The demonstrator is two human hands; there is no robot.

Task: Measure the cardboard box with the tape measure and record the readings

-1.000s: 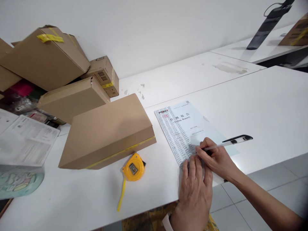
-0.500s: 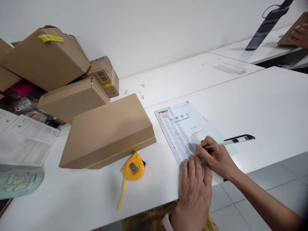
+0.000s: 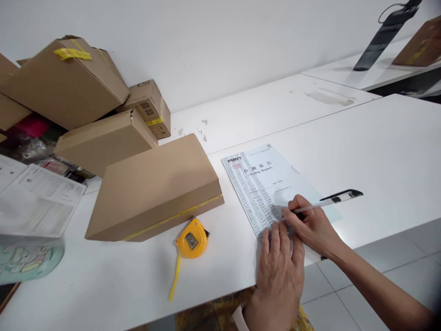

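Note:
A testing report (image 3: 272, 179) with printed columns of small characters lies on the white table (image 3: 361, 138). My right hand (image 3: 312, 225) grips a clear pen with a black clip (image 3: 339, 198), its tip down near the lower left part of the sheet. Flat on the sheet's lower edge rests my left hand (image 3: 279, 262), fingers stretched out and close to the right hand. To the left, a yellow tape measure (image 3: 192, 239) has a short length of tape pulled out. Behind it sits a closed cardboard box (image 3: 158, 179).
More cardboard boxes (image 3: 65, 82) are stacked at the left against the wall. Printed papers (image 3: 41, 197) and a pale green patterned object (image 3: 31, 262) stand at the left edge. A dark bottle (image 3: 382, 39) and another box (image 3: 422, 43) are at the far right.
The pen tip has shifted very slightly to the right on the sheet. At the far right, the other person's hand has moved and the box there has turned.

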